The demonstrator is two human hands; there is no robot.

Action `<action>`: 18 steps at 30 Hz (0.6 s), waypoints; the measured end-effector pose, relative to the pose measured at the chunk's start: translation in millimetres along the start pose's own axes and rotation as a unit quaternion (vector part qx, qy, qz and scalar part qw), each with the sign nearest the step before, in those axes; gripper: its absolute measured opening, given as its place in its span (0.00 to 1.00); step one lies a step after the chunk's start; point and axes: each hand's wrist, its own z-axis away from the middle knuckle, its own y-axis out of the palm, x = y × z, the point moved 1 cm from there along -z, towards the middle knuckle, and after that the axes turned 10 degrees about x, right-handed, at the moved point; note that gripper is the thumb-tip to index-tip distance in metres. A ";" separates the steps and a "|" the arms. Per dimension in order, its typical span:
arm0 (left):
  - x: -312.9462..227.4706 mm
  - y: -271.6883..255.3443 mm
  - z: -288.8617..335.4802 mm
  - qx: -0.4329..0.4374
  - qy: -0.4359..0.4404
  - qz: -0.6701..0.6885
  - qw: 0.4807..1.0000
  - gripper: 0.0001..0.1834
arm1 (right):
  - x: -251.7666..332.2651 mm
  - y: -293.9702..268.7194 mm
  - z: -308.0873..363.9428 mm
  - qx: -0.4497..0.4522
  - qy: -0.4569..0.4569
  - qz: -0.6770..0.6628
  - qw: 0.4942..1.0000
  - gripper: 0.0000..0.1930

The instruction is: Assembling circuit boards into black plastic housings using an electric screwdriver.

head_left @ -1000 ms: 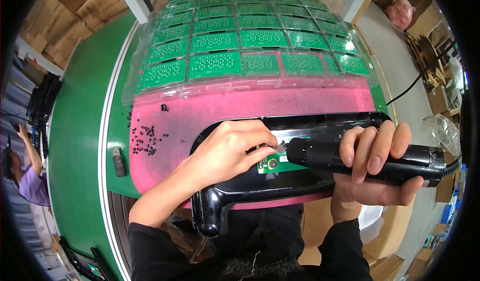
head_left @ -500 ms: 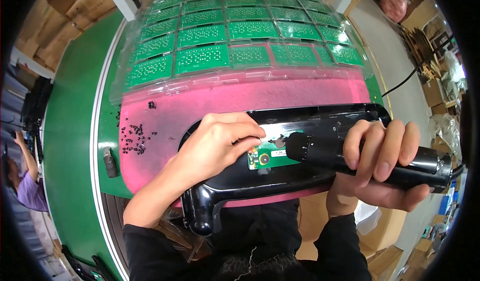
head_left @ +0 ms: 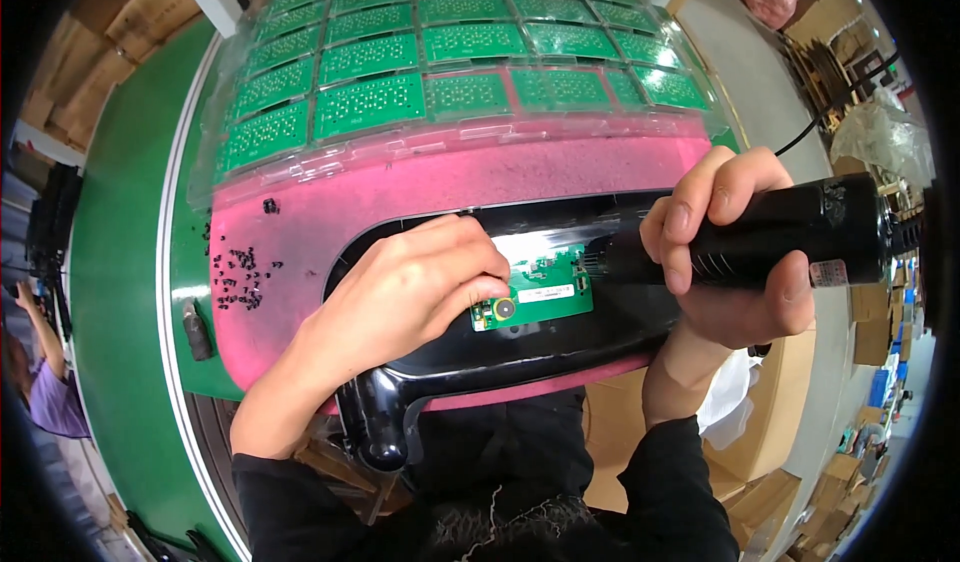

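Tool point(head_left: 768, 230): smooth black cylinder, in right hand point(head_left: 733, 310).

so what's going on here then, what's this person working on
The person's right hand grips a black cylindrical handheld tool, its tip at the right end of a green rectangular circuit board; contact is unclear. The left hand is at the board's left end. The board lies in a glossy black plastic housing on a pink mat. Small black pieces lie scattered to the left.
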 end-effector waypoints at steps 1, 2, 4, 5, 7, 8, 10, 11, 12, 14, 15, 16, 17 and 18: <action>-0.7 0.7 -0.6 0.013 0.026 0.016 0.999 0.07 | -1.0 0.6 0.1 0.001 0.001 -0.001 1.000 0.28; -1.8 1.5 -1.2 0.014 0.033 0.007 0.999 0.07 | -2.0 1.1 0.5 0.001 0.000 0.007 1.000 0.28; -1.2 2.2 2.9 0.032 0.016 0.001 0.999 0.07 | -7.8 3.4 -0.3 0.005 0.001 0.007 1.000 0.28; -0.4 2.5 5.2 0.052 0.002 -0.004 0.999 0.07 | -10.2 4.9 -0.9 0.005 0.004 0.012 1.000 0.28; -0.3 2.8 4.2 0.052 0.021 -0.035 0.998 0.06 | -6.9 6.5 0.1 0.003 0.008 0.025 1.000 0.28; -1.2 2.9 4.0 0.068 0.011 -0.047 0.997 0.07 | -5.4 6.8 0.8 0.000 0.011 0.032 0.999 0.28; -2.7 2.3 4.8 0.083 0.000 -0.058 0.995 0.07 | -5.1 8.4 1.9 -0.003 0.014 0.038 0.999 0.28; -3.8 1.6 5.2 0.089 -0.015 -0.062 0.994 0.07 | -5.2 10.1 1.9 -0.012 0.013 0.041 0.999 0.27; -3.8 0.7 6.8 0.095 -0.032 -0.067 0.993 0.07 | -7.3 12.0 0.9 -0.019 0.013 0.041 0.999 0.27; -3.7 -0.4 9.3 0.093 -0.053 -0.067 0.992 0.07 | -11.6 14.9 -1.9 -0.017 0.016 0.036 0.999 0.26; -4.5 0.0 8.2 0.093 -0.066 -0.065 0.991 0.07 | -10.0 15.3 -2.4 -0.020 0.020 0.040 0.999 0.26; -5.1 0.4 7.2 0.093 -0.064 -0.063 0.992 0.07 | -8.6 15.6 -2.9 -0.020 0.020 0.042 0.999 0.26; -5.3 0.8 6.1 0.094 -0.065 -0.062 0.991 0.06 | -7.1 15.6 -3.3 -0.027 0.020 0.048 0.998 0.26; -5.0 0.9 5.9 0.095 -0.070 -0.061 0.991 0.06 | -7.5 15.9 -3.9 -0.032 0.020 0.052 0.998 0.25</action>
